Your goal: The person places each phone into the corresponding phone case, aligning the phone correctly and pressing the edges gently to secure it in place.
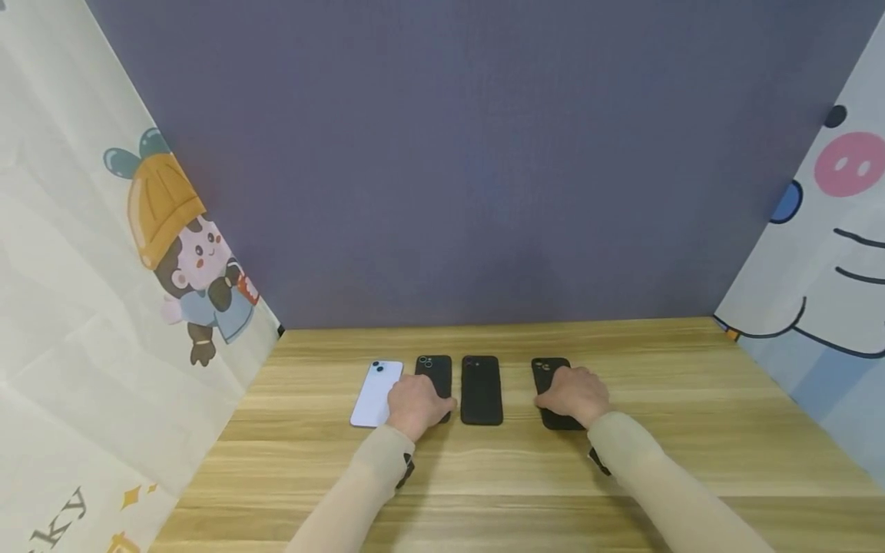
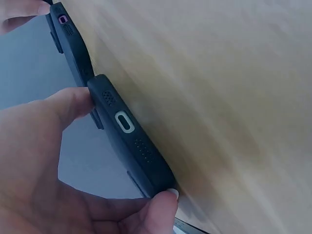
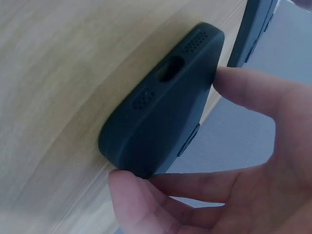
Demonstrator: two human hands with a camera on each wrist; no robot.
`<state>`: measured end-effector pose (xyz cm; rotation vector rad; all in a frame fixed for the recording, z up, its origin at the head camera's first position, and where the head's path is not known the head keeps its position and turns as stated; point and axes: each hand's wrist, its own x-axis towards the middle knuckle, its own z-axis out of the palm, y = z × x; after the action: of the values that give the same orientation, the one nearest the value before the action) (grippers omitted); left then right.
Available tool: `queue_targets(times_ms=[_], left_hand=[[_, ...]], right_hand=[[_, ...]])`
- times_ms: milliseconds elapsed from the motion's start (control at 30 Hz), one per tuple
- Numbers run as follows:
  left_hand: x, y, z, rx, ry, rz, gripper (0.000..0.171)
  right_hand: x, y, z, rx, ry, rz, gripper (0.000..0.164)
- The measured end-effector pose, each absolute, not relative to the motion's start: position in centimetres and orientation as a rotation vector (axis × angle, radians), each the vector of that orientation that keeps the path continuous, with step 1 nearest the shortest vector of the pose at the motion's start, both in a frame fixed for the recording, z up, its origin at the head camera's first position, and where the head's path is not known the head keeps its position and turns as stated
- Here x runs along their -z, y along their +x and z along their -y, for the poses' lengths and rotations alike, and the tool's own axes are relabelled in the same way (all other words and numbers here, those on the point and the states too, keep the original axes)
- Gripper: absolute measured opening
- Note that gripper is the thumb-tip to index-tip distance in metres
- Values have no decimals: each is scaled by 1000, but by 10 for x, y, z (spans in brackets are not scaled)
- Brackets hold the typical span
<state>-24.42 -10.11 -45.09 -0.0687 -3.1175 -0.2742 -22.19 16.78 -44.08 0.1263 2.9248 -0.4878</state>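
Observation:
Four flat items lie in a row on the wooden table (image 1: 477, 484). My left hand (image 1: 415, 403) grips a phone in a black case (image 1: 435, 369) by its two long edges. In the left wrist view the thumb and fingers pinch its sides, and the bottom port (image 2: 125, 122) has a pale rim. My right hand (image 1: 575, 393) pinches a black phone case (image 1: 544, 376) the same way. Its port cutout (image 3: 170, 69) shows brown and dark inside. Between the hands lies another black-cased phone (image 1: 482, 392), untouched.
A pale lilac phone (image 1: 376, 393) lies left of my left hand. Behind the table rises a grey-blue panel (image 1: 484, 169). White cloths with cartoon prints hang at the left (image 1: 69, 269) and right (image 1: 816, 292).

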Motion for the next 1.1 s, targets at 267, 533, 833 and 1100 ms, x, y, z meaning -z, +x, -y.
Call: queue_targets(times_ms=[267, 533, 833, 1100], left_hand=[[449, -242, 100, 255, -67, 3124, 58], [447, -240, 102, 270, -60, 3139, 68], [441, -247, 115, 301, 23, 3099, 74], [438, -254, 134, 234, -37, 3043, 44]], right_hand=[[440, -222, -167, 476, 137, -2912, 53], [442, -223, -169, 461, 110, -2910, 54], [440, -222, -167, 417, 88, -2901, 55], [439, -221, -166, 403, 84, -2904, 55]])
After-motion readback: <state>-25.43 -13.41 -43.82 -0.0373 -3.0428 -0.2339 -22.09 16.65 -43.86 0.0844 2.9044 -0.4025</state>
